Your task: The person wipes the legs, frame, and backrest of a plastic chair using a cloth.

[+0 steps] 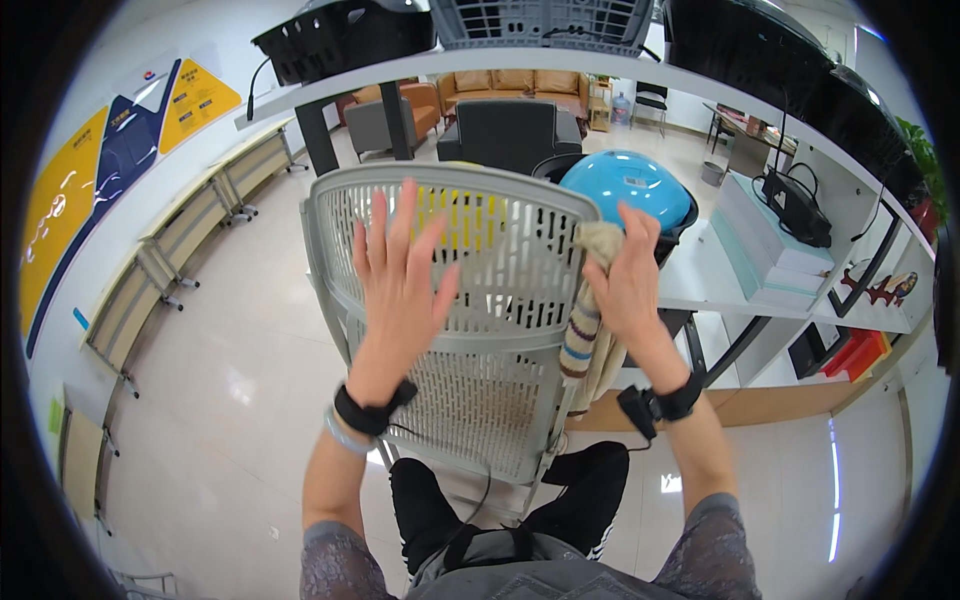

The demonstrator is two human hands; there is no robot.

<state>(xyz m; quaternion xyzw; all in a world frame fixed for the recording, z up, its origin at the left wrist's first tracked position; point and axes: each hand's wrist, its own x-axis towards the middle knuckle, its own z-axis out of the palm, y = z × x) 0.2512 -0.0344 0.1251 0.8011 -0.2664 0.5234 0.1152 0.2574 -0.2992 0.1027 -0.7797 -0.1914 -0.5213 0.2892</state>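
In front of me stands a grey plastic chair [440, 330] with a slotted backrest. My left hand [395, 290] is raised over the left part of the backrest, fingers spread, holding nothing; I cannot tell if it touches the plastic. At the upper right corner, a cream knit cloth [580, 335] with brown and blue stripes hangs down along the chair's side edge. My right hand [630, 280] is bent round the top of this cloth, with thumb and fingers on it. The cloth's lower end is partly hidden behind the chair frame.
Just beyond the cloth, a shiny blue dome-shaped thing [630, 185] sits in a black container. A white shelf unit [690, 270] curves along the right, with thick white boxes [765, 240] and a black device [797, 205]. Baskets [540, 22] line its top. Folded tables [185, 225] stand left.
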